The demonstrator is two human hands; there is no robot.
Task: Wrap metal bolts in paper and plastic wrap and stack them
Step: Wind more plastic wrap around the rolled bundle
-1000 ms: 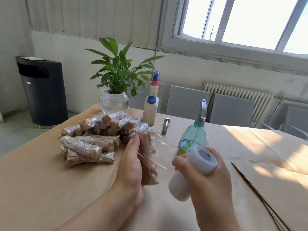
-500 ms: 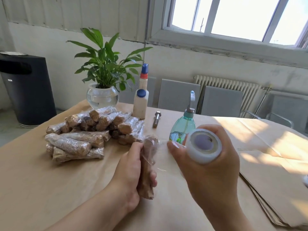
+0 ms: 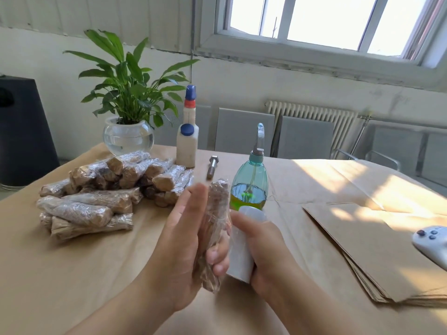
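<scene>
My left hand (image 3: 183,247) grips a paper-wrapped bolt (image 3: 216,213) covered in clear plastic film, held upright above the table. Right beside it, my right hand (image 3: 263,250) holds the white roll of plastic wrap (image 3: 242,243), almost touching the bundle. A pile of several wrapped bolts (image 3: 106,189) lies stacked on the table to the left. One bare metal bolt (image 3: 212,166) lies behind, near the glue bottle.
A potted plant in a glass bowl (image 3: 128,139), a white glue bottle (image 3: 186,143) and a teal pump bottle (image 3: 250,187) stand at the back. A stack of brown paper sheets (image 3: 362,243) lies to the right, with a white controller (image 3: 433,240) at the right edge.
My right hand has swung the roll down and in against the bundle, closing the gap of film. The left hand has raised the bundle slightly and turned it upright.
</scene>
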